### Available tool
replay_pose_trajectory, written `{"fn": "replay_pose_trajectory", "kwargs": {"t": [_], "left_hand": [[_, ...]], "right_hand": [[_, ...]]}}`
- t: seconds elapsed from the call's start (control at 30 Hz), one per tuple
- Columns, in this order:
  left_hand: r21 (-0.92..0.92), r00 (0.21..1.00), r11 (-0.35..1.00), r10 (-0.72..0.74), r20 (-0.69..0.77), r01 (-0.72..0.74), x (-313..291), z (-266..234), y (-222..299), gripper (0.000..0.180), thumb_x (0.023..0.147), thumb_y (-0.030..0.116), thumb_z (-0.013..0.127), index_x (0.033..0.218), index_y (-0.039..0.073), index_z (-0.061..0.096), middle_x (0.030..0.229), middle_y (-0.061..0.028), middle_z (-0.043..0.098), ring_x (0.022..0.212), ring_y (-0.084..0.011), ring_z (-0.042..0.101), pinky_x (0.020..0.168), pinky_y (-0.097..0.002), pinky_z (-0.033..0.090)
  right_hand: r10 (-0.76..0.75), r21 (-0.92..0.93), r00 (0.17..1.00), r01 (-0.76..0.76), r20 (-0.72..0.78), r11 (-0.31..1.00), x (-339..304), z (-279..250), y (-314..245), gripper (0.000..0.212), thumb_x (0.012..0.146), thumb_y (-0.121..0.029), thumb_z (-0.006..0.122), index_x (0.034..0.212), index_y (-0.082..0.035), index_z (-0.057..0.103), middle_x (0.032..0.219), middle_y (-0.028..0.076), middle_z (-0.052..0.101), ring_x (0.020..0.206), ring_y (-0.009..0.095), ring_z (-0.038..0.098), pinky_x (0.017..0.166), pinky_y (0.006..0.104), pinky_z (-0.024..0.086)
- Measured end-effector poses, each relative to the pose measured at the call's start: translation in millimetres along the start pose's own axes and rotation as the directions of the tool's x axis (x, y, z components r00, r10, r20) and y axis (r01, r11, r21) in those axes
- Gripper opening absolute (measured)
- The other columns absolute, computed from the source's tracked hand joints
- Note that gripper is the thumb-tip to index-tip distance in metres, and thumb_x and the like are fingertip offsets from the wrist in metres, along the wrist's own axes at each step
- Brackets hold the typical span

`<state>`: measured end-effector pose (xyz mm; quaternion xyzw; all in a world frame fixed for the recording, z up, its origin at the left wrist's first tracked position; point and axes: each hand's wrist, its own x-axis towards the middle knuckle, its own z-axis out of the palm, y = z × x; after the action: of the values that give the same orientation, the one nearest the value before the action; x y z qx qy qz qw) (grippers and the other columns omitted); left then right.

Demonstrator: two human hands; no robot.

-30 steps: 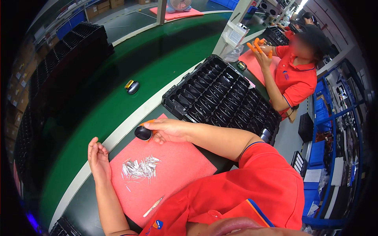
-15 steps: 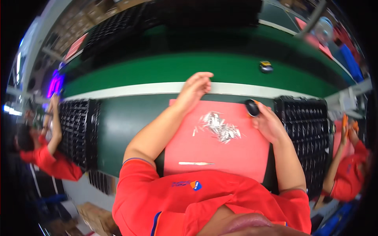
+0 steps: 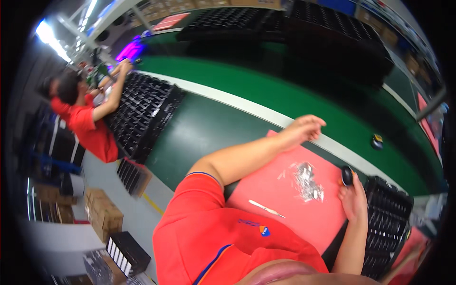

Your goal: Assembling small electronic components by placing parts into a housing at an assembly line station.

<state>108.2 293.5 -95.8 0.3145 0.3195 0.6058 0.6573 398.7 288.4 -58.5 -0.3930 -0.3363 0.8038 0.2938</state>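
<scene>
My right hand [image 3: 354, 199] grips a small rounded black device [image 3: 347, 175] with an orange edge, beside the mat's right side. Stretched out over the far corner of the pink mat [image 3: 256, 185], my left hand [image 3: 302, 131] has loosely curled fingers near the white rail; what is in them, if anything, is hidden. Between my hands, a loose pile of thin silvery-white strips [image 3: 308, 183] lies on the mat. A slim pale tool with a pointed tip [image 3: 266, 208] rests on the mat close to my body.
A green conveyor belt [image 3: 266, 90] runs beyond the white rail [image 3: 237, 100], carrying a small black-and-yellow device [image 3: 377, 141]. Stacked black trays stand left [image 3: 142, 109] and right [image 3: 387, 209]. A co-worker in red [image 3: 90, 118] works at the left. Boxes [image 3: 102, 213] stand on the floor.
My view has swung to the left, so the bench appears tilted and shifted right. The black device is still in my right hand; my left hand stays near the rail.
</scene>
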Motion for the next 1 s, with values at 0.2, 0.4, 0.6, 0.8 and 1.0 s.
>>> {"fn": "replay_pose_trajectory", "kwargs": {"t": [0.2, 0.4, 0.6, 0.8, 1.0], "left_hand": [[0.017, 0.999, 0.999, -0.044, -0.016, 0.044, -12, 17, 7, 0.015, 0.092, 0.018, 0.054, 0.104, 0.010, 0.058, 0.082, 0.0002, 0.056, 0.074, -0.0086, 0.054, 0.069, -0.0214, 0.044], [0.023, 0.999, 0.999, -0.041, -0.031, 0.041, -21, 8, 15, 0.016, 0.092, 0.020, 0.054, 0.104, 0.010, 0.057, 0.084, 0.0004, 0.055, 0.074, -0.0093, 0.053, 0.069, -0.0217, 0.043], [0.013, 0.999, 1.000, -0.025, -0.027, 0.025, -16, 16, 10, 0.018, 0.093, 0.021, 0.054, 0.106, 0.009, 0.057, 0.084, 0.0003, 0.055, 0.074, -0.0095, 0.053, 0.067, -0.0218, 0.041], [0.040, 1.000, 0.999, -0.010, -0.020, 0.011, -21, 24, 7, 0.019, 0.092, 0.022, 0.055, 0.107, 0.009, 0.057, 0.084, 0.0000, 0.056, 0.074, -0.0094, 0.054, 0.067, -0.0221, 0.042], [0.058, 0.999, 0.998, -0.005, 0.032, 0.003, -21, 33, 4, 0.020, 0.092, 0.023, 0.055, 0.107, 0.010, 0.057, 0.084, 0.0004, 0.056, 0.074, -0.0091, 0.055, 0.067, -0.0225, 0.042]], "right_hand": [[0.015, -0.019, 1.000, -0.016, -0.015, 1.000, -18, 7, -1, 0.030, 0.098, -0.035, 0.045, 0.111, -0.010, 0.056, 0.081, 0.003, 0.058, 0.058, 0.008, 0.046, 0.052, 0.0226, 0.038], [0.011, 0.001, 1.000, -0.011, -0.026, 1.000, -17, 27, 2, 0.031, 0.097, -0.035, 0.048, 0.102, -0.006, 0.057, 0.078, 0.004, 0.060, 0.056, 0.008, 0.049, 0.050, 0.0232, 0.040], [0.019, -0.014, 1.000, -0.019, -0.016, 1.000, -21, 12, 0, 0.028, 0.097, -0.035, 0.048, 0.105, -0.010, 0.057, 0.080, 0.002, 0.061, 0.058, 0.006, 0.051, 0.050, 0.0210, 0.041], [-0.003, -0.026, 1.000, 0.002, -0.007, 1.000, -31, 10, -3, 0.026, 0.096, -0.035, 0.050, 0.103, -0.011, 0.058, 0.079, 0.001, 0.061, 0.057, 0.005, 0.050, 0.049, 0.0200, 0.040], [-0.015, -0.023, 0.999, 0.014, -0.044, 1.000, -40, 7, -6, 0.027, 0.095, -0.036, 0.052, 0.101, -0.011, 0.059, 0.079, 0.000, 0.061, 0.056, 0.004, 0.049, 0.048, 0.0187, 0.038]]}}
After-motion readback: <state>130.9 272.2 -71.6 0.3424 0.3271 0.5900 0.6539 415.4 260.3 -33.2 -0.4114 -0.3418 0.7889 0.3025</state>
